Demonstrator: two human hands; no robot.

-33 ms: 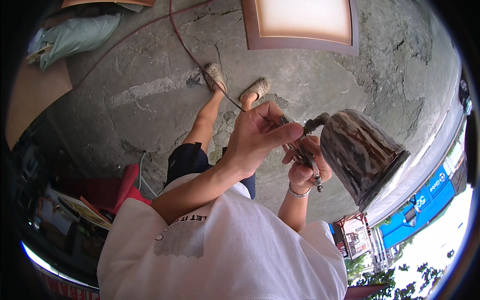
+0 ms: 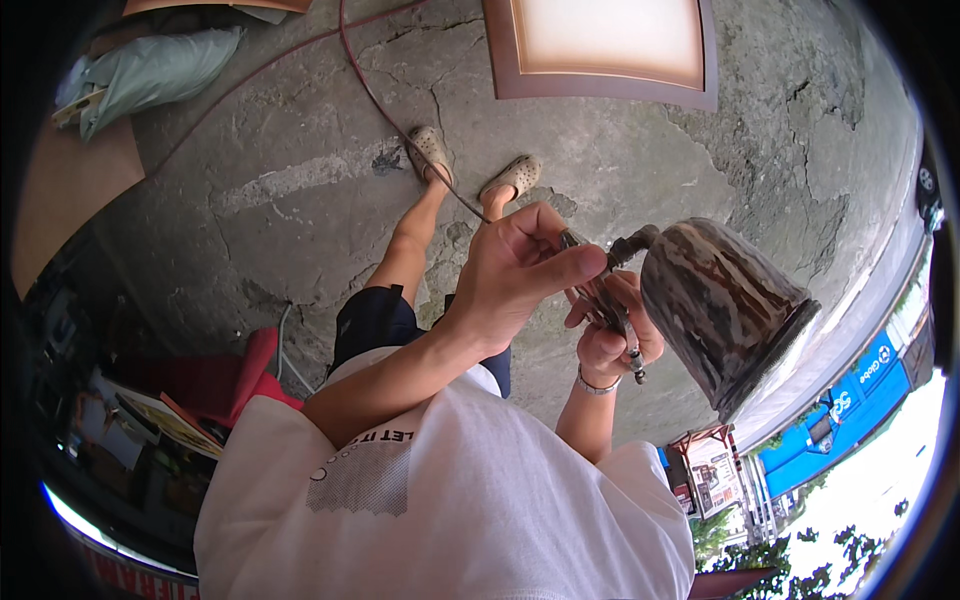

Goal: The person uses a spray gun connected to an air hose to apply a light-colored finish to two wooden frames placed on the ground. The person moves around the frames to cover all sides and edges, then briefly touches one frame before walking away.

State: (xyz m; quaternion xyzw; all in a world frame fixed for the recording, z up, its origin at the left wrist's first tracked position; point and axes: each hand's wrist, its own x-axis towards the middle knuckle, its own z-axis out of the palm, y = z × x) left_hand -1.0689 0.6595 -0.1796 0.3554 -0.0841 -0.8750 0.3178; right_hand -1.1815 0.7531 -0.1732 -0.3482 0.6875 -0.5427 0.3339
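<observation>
Both hands are on a metal paint spray gun [image 2: 607, 305], held in front of my body. Its large cup [image 2: 722, 305], streaked brown and grey with paint, juts out to the right, tilted. My left hand [image 2: 510, 285] is closed on the gun's far end, with thumb and fingers pinching it. Around the gun's body, near the small metal fitting [image 2: 638, 370], my right hand [image 2: 645, 335] wraps its fingers, which are partly hidden. A dark red hose [image 2: 372, 95] runs across the floor and passes behind my left hand, where its end is out of sight.
Beyond my feet, a panel [image 2: 610, 40] with a brown border and pale centre is on the cracked concrete floor [image 2: 300, 230]. A grey-green bag [image 2: 165, 78] lies over a brown board [image 2: 75, 190] at far left. Red fabric [image 2: 258, 375] is near my left side.
</observation>
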